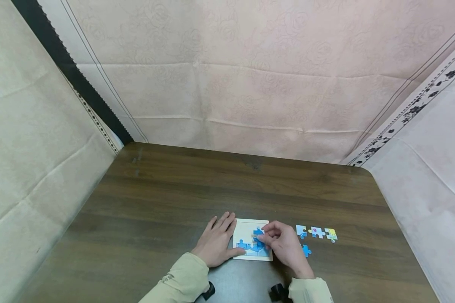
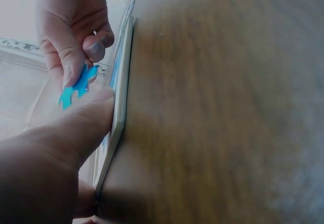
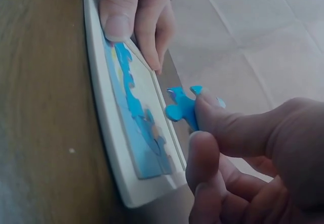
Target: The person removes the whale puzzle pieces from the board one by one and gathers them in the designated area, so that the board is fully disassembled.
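A white puzzle tray (image 1: pixel 245 227) lies on the table, with joined blue puzzle pieces (image 3: pixel 133 105) filling its near side. My left hand (image 1: pixel 220 243) rests over the tray's left edge, fingers straight and its thumb pressing on the pieces at the near left. Between thumb and forefinger, my right hand (image 1: pixel 284 245) pinches a blue puzzle piece (image 3: pixel 182 107). Both wrist views show that piece held above the tray, apart from the other pieces. In the head view the right fingers partly cover it.
Right of the tray lie several loose puzzle pieces: one blue and white (image 1: pixel 301 229), one beside it (image 1: pixel 317 232), a yellowish one (image 1: pixel 331 234), and a blue one (image 1: pixel 307 251) near the right hand. Pale cloth (image 1: pixel 227 97) hangs behind the brown table (image 1: pixel 155 202) and along its sides.
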`<state>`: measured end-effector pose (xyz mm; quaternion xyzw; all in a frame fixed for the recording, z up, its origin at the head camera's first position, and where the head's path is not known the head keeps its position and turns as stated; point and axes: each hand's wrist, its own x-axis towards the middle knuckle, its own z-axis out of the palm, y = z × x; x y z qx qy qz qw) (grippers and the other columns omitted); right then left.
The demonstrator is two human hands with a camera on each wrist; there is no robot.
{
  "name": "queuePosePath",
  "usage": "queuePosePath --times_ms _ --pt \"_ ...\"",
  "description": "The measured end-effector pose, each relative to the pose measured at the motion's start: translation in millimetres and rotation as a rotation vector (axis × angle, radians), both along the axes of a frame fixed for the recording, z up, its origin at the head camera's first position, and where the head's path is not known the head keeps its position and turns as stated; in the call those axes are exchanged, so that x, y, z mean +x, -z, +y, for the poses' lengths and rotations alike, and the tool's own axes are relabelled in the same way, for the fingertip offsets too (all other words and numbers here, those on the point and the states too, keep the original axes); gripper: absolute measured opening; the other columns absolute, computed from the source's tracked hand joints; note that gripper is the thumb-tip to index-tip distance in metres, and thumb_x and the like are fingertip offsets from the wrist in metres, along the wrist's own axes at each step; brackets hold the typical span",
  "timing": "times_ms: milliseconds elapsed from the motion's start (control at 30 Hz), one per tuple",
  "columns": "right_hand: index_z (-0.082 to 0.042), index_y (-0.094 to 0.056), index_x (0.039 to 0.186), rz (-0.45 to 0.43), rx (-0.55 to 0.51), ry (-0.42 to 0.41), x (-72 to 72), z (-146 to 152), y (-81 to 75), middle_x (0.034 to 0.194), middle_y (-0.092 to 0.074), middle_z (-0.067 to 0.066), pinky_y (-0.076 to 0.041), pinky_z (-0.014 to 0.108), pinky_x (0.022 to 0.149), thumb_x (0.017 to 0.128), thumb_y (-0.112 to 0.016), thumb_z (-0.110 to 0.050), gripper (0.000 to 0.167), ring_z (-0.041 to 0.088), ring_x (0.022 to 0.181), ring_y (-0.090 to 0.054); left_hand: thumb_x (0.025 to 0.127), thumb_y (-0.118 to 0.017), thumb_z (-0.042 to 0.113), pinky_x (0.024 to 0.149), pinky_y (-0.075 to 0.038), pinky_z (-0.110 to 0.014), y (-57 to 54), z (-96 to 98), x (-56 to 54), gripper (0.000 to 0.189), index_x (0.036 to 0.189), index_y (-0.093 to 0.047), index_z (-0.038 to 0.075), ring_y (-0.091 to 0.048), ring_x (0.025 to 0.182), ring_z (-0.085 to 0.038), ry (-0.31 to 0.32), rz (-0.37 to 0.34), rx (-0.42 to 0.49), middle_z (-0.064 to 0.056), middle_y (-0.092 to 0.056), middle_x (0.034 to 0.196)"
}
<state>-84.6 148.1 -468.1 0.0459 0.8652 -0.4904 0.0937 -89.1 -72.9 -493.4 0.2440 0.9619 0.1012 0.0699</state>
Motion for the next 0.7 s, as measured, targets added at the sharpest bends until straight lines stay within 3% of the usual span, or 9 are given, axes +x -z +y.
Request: queuePosePath --times_ms 367,700 --pt "-0.01 -0.074 0.092 0.007 0.017 0.017 2.0 15.2 -4.6 0.075 -0.067 0.001 -0.054 0.031 0.056 0.083 -0.078 -0.014 0.011 0.019 0.059 -0.06 0.086 -0.048 0.074 0.116 -0.02 -0.05 -0.3 1.1 -0.2 0.092 0.15 -0.038 0.009 -0.02 0.147 -0.024 -0.007 0.004 -0.012 -0.006 -0.029 0.158" --pt "-0.011 -0.074 0.099 -0.026 0.061 0.104 5.4 40.6 -12.0 0.078 -0.067 0.002 -0.05 0.031 0.055 0.086 -0.075 -0.017 0.015 0.019 0.062 -0.06 0.086 -0.049 0.072 0.115 -0.02 -0.051 0.4 0.1 1.0 0.091 0.15 -0.037 0.008 -0.019 0.147 -0.024 0.0 0.013 0.009 -0.007 -0.029 0.158"
